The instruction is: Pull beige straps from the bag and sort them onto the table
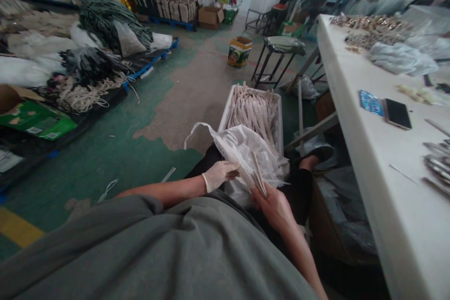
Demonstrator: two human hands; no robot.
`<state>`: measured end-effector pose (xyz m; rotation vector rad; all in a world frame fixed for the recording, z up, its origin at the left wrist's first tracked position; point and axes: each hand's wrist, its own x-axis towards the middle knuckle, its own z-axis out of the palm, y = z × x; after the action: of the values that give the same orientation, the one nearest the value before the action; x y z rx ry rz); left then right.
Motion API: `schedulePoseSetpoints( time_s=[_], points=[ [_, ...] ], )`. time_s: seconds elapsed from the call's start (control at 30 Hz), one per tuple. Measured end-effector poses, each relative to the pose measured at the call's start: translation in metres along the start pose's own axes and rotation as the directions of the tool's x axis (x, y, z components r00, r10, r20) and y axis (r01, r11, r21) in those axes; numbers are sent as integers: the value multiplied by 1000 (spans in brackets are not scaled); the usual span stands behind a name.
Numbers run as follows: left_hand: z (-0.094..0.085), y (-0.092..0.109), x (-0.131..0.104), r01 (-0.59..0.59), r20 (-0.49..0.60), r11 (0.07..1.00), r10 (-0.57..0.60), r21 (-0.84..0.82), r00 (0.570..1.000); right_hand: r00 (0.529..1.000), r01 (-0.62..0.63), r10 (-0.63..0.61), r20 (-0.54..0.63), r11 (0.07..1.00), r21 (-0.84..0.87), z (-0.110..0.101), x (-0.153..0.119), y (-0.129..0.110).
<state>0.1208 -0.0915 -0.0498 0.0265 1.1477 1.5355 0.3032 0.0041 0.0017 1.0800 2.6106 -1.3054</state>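
A white plastic bag (270, 159) lies across my lap, its edge bunched and a loose strip of it curling off to the left. My left hand (218, 176), in a pale glove, is closed at the near left side of the bag and pinches its edge. In my bare right hand (276, 204) is a small bunch of beige fabric straps (259, 179), their ends pointing up and away over the bag. Just beyond the bag stands a white crate (281, 122) heaped with similar beige straps (251, 108).
At my right runs a long white table (365, 164) with a phone (397, 113), a blue packet (371, 102) and piles of metal parts (376, 28). A stool (277, 54) and a yellow-green carton (239, 51) stand ahead. Pallets with cord bundles (112, 18) line the left.
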Motion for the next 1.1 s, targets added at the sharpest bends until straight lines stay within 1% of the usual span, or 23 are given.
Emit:
schedulePoseSetpoints(
  time_s=[0.07,0.1,0.17,0.23,0.27,0.33,0.4,0.43,0.47,0.53,0.6,0.63,0.67,0.73,0.8,0.83,0.9,0.97,1.0,1.03,1.1],
  points=[
    [-4,-4,0,6,-25,1000,-6,-7,1000,999,-21,22,23,999,-28,2,-4,4],
    [-4,-8,0,23,-10,1000,-23,12,1000,999,-36,37,19,999,-32,4,-2,3],
    [0,-14,0,51,59,997,-55,60,997,999,-48,48,-1,998,-35,9,8,-5],
    [2,-14,3,37,95,997,-44,71,994,999,-42,41,-11,998,-41,10,19,-15],
    [2,-10,5,9,82,999,-13,50,997,999,-31,31,-7,999,-39,9,23,-18],
    [-2,2,9,-57,-2,998,57,-21,998,1000,-8,9,18,1000,-29,4,23,-19],
    [-9,12,10,-78,-72,994,72,-75,995,1000,-6,7,26,1000,-29,0,17,-16],
    [-11,13,10,-64,-79,995,57,-82,995,1000,-17,18,21,999,-43,-1,14,-14],
    [-12,12,9,-35,-63,997,30,-74,998,999,-34,34,9,997,-64,0,13,-13],
    [-9,3,6,39,16,999,-38,-30,999,998,-60,56,-34,992,-113,4,17,-16],
    [-3,-6,4,90,90,996,-91,9,992,997,-63,57,-51,991,-120,8,23,-20],
    [-1,-7,4,97,95,995,-97,5,991,997,-61,57,-42,993,-102,9,26,-21],
    [1,-6,5,92,75,996,-91,-15,993,998,-57,55,-23,996,-72,9,26,-20],
    [0,2,6,61,-8,995,-62,-81,998,999,-46,46,26,999,-5,6,22,-14],
    [-3,7,6,48,-56,991,-55,-124,997,999,-45,45,31,999,6,3,14,-6],
    [-3,6,5,72,-41,991,-77,-117,996,999,-49,49,17,999,-14,2,12,-3],
    [1,-1,2,142,41,987,-139,-69,989,998,-66,65,-18,996,-53,3,12,-2],
    [7,-11,-1,188,126,982,-184,-16,975,997,-68,67,-32,997,-37,7,16,-5],
    [10,-12,-1,190,143,982,-187,-6,972,998,-64,64,-27,998,-13,8,18,-6],
    [11,-11,0,170,136,985,-167,-15,977,998,-60,60,-14,998,15,9,19,-6],
    [8,1,4,107,65,992,-102,-67,993,998,-50,49,27,996,68,6,13,-1]
  ],
)
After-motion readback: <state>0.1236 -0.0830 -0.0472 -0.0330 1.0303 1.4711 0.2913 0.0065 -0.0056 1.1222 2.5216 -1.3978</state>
